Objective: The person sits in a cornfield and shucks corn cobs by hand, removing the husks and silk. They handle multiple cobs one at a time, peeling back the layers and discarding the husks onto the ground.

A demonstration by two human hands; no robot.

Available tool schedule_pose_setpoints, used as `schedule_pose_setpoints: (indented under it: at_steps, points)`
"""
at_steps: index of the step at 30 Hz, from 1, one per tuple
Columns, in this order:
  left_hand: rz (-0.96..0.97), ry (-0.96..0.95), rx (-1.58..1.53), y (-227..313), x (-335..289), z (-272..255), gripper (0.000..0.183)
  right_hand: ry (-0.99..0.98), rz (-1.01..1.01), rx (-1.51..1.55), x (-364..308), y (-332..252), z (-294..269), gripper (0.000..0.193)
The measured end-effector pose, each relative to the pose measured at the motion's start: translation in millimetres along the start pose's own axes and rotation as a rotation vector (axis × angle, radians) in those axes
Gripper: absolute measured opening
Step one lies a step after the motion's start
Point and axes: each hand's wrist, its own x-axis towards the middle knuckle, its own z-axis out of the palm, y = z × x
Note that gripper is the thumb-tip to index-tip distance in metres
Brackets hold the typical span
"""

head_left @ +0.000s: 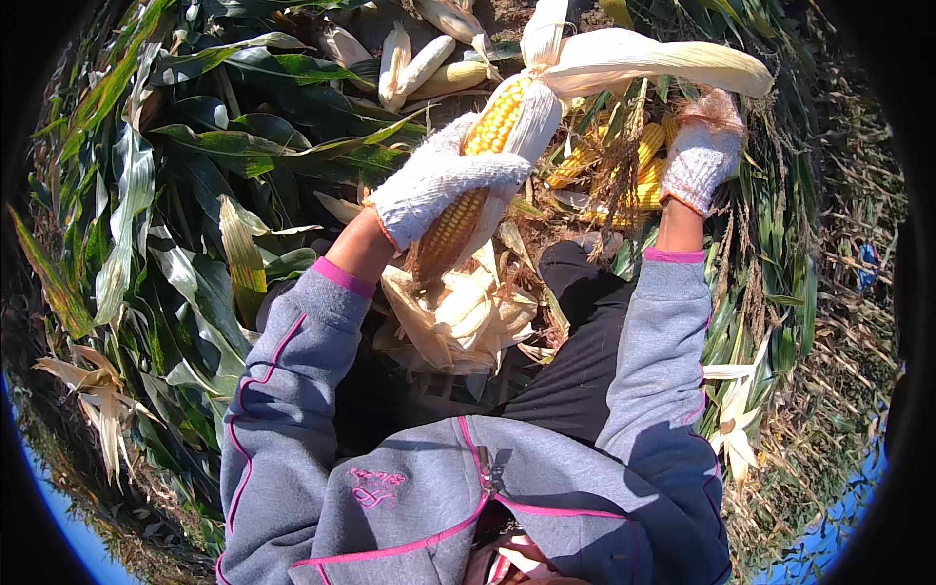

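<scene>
My left hand (444, 180), in a white knit glove, is wrapped round an ear of corn (495, 119) tilted up and to the right. Yellow kernels show along its left side, while pale husk still covers the right. From its upper end, a long peeled husk leaf (663, 60) stretches right, above my other hand. Gloved in white too, my right hand (702, 154) is closed, its fingers turned away and brownish at the tips; what they hold, if anything, I cannot make out. Several bare yellow ears of corn (647, 174) lie just left of it.
Stripped pale husks (468, 317) are heaped between my black-trousered legs (575, 370). Unhusked ears (419, 70) lie at the far side. Green corn leaves (244, 146) spread over the left, and dry stalks and tassels (751, 224) stand along the right.
</scene>
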Motion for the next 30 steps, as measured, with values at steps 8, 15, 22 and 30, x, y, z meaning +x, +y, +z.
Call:
schedule_pose_setpoints:
  at_steps: [8, 15, 22, 30]
  points:
    - [0.127, 0.373, -0.446, -3.2, 14.7, -18.9, 0.040, -1.139, -0.401, 0.027, -73.8, -111.6, 41.4, 0.051]
    - [0.104, 0.393, -0.616, -3.3, 14.9, -24.0, 0.047, -1.416, -0.054, 0.236, -87.6, -117.9, 42.8, 0.030]
    - [0.008, 0.288, -0.644, -0.3, 8.2, -8.6, 0.052, -0.536, -0.311, -0.106, -78.3, -109.0, 51.2, 0.016]
    - [-0.019, -0.029, -0.233, 7.9, -1.9, 3.4, 0.059, -0.230, 0.209, 0.465, -44.4, -49.3, 43.6, 0.012]
